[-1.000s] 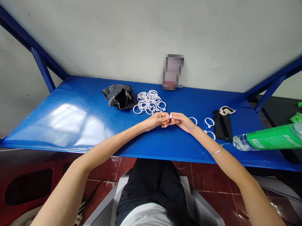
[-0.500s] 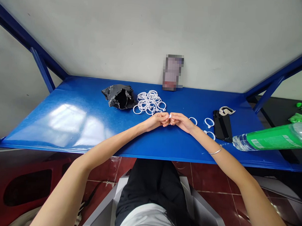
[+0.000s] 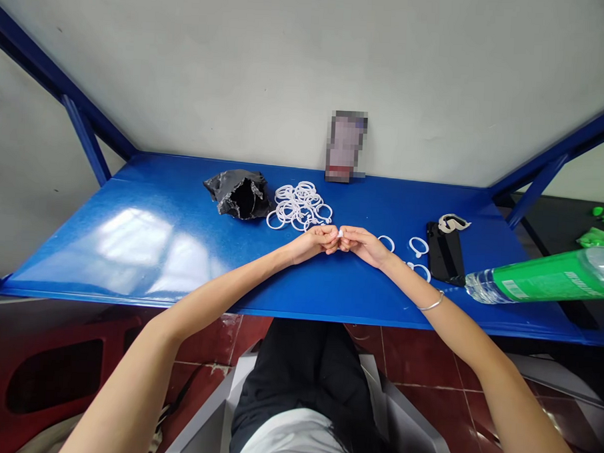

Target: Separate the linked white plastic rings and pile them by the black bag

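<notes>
My left hand (image 3: 318,239) and my right hand (image 3: 358,244) meet over the middle of the blue table (image 3: 279,289), fingers closed. A white plastic ring (image 3: 340,233) is pinched between their fingertips; only a small white bit shows, and the fingers hide the rest. Just beyond my left hand lies a pile of similar white rings (image 3: 298,203), several with a small knob. To the right of my right hand are loose rings: one partly behind the wrist (image 3: 392,243), one farther right (image 3: 418,245) and one near my forearm (image 3: 422,272).
A torn black plastic bag (image 3: 241,194) lies open left of the pile. On the right rest a black phone (image 3: 445,253), a white looped item (image 3: 452,223) and a green-labelled bottle (image 3: 550,276) on its side. A pixelated upright object (image 3: 344,147) leans on the wall.
</notes>
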Motion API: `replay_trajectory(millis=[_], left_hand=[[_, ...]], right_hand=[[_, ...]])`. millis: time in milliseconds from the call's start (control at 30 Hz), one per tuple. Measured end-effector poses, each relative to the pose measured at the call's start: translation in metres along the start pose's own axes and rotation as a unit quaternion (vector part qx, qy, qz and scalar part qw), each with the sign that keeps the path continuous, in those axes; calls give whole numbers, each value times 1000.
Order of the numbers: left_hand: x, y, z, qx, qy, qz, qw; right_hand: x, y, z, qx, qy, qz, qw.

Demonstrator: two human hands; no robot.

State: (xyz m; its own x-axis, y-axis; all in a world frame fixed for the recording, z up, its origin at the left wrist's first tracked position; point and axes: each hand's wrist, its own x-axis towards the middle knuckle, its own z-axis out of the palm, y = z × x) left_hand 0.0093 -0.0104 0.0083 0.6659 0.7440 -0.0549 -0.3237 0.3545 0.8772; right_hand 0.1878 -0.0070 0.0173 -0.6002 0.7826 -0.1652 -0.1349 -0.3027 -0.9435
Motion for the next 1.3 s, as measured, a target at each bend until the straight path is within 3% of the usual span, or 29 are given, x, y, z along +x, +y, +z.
replay_trajectory(millis=[233,433,600,800,1067,1300], left_hand=[[0,-3,-2,15,-13,10,1000],[-1,-4,5,28,41,57,997],[-3,0,2,133,67,96,984],[-5,4,-3,217,46,108,969],[-2,0,-1,165,9,66,984],[1,-8,-4,108,32,96,989]], right_hand=[[1,1,-1,3,2,6,1000],[1,1,5,16,46,-14,999],[0,2,6,-13,48,-21,999],[0,4,2,-39,17,-23,999],[1,4,5,-3,6,-17,1000],[2,9,8,40,15,-31,999]])
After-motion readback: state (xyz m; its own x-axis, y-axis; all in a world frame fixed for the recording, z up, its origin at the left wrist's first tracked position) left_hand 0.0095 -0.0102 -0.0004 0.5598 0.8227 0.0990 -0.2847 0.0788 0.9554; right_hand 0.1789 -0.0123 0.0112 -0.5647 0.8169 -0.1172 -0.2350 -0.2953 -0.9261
